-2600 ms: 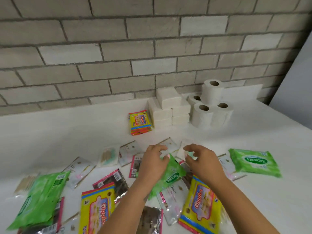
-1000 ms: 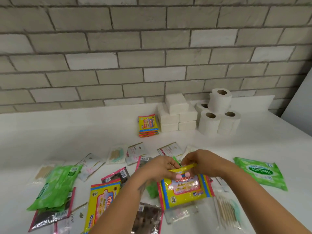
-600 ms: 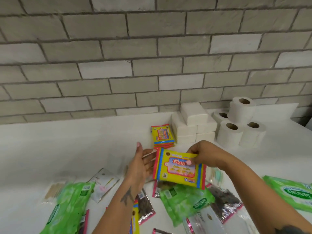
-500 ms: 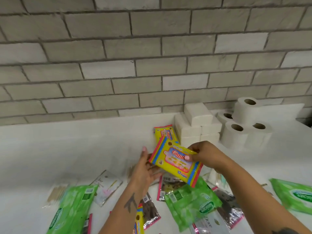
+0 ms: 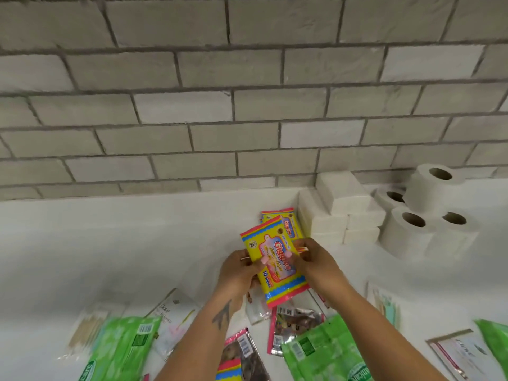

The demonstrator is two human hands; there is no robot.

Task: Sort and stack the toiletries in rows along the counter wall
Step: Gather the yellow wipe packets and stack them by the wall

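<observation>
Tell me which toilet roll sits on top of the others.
The toilet roll nearest the brick wall: it rests raised on the three rolls below, its core hole the highest.

A wall point(image 5: 247, 105) of pale grey bricks laid in staggered rows, with darker grey joints, fills the far upper part of the view. Its foot meets a plain white tabletop point(image 5: 110, 243), which spreads from there toward the near edge. The light is soft and even.
</observation>
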